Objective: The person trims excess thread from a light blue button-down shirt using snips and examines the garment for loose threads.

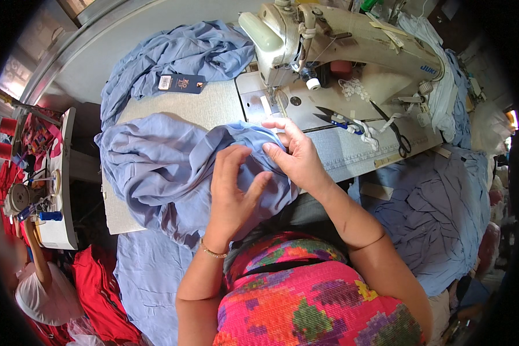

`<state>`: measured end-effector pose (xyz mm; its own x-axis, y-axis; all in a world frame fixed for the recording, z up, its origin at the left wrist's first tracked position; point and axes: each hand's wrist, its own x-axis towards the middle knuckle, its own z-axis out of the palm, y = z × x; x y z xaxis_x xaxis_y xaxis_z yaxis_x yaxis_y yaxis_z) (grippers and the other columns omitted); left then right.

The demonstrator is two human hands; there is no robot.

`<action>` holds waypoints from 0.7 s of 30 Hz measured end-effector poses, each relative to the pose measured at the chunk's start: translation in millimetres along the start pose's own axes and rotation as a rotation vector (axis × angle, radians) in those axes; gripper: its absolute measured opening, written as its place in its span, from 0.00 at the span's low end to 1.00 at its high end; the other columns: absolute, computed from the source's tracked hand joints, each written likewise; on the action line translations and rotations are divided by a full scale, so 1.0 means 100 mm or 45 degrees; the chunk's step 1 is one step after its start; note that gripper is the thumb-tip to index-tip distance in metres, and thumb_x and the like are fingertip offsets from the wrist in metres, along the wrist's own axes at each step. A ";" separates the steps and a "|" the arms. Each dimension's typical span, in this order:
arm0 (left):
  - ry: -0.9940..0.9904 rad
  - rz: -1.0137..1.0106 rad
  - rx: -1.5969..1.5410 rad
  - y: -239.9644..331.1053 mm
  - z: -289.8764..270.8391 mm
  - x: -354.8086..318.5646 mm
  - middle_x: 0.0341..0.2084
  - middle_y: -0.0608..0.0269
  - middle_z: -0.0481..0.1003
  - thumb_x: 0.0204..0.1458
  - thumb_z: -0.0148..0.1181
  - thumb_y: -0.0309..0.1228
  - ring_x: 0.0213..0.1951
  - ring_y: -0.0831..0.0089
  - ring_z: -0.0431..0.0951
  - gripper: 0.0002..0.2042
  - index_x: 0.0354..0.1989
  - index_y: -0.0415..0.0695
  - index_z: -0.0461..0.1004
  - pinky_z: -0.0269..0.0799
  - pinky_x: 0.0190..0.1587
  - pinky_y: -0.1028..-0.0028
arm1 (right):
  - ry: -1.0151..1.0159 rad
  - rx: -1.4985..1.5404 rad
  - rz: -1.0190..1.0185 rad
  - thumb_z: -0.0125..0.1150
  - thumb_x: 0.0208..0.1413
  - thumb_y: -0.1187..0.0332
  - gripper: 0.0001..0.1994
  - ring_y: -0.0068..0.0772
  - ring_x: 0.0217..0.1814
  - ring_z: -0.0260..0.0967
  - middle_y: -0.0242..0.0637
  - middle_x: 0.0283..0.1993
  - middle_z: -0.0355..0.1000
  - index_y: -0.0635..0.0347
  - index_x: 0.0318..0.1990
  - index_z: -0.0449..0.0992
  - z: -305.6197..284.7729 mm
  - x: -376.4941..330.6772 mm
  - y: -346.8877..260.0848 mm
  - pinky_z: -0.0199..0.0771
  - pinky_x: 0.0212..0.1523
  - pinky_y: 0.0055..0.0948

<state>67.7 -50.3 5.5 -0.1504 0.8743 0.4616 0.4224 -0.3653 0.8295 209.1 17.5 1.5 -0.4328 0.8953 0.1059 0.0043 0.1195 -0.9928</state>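
A light blue cloth garment (155, 158) lies bunched on the sewing table in front of me, part of it falling over the near edge. My right hand (297, 155) pinches a folded edge of this garment between thumb and fingers, just below the needle area of the sewing machine (363, 43). Close beside it, my left hand (230, 181) is held over the cloth with bent fingers and the thumb apart. Nothing shows in its grip. The folds hide what lies beneath both hands.
Black scissors (399, 134) and blue-handled snips (343, 122) lie right of the needle. More blue cloth (184, 49) with a dark tag (181, 83) is piled at the back left. Another blue heap (427, 213) sits at right. At far left, a person (49, 291) is near red cloth (101, 294).
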 end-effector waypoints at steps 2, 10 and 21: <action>-0.032 0.103 0.184 -0.05 0.04 0.01 0.40 0.52 0.67 0.38 0.66 0.24 0.38 0.61 0.70 0.16 0.37 0.38 0.71 0.69 0.40 0.69 | -0.022 0.102 0.020 0.50 0.55 0.79 0.16 0.10 0.33 0.62 0.28 0.33 0.70 0.64 0.52 0.62 0.02 -0.02 -0.03 0.64 0.34 0.12; 0.100 0.381 0.448 -0.18 0.08 0.01 0.33 0.58 0.71 0.41 0.60 0.19 0.32 0.63 0.70 0.07 0.31 0.38 0.73 0.67 0.34 0.69 | 0.015 0.045 0.047 0.51 0.55 0.78 0.15 0.09 0.27 0.56 0.22 0.25 0.61 0.64 0.50 0.64 0.06 -0.04 -0.04 0.58 0.27 0.13; -0.208 -0.082 -0.123 -0.09 -0.13 0.02 0.33 0.60 0.71 0.41 0.53 0.17 0.30 0.73 0.69 0.04 0.27 0.37 0.69 0.65 0.32 0.77 | -0.049 -0.171 -0.058 0.52 0.54 0.79 0.15 0.08 0.23 0.49 0.18 0.21 0.54 0.62 0.50 0.65 0.02 0.01 -0.02 0.52 0.24 0.12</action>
<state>51.9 -49.5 3.0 -0.0236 0.9341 0.3562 0.3275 -0.3294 0.8856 207.0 17.0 3.2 -0.4695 0.8708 0.1459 0.1036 0.2184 -0.9703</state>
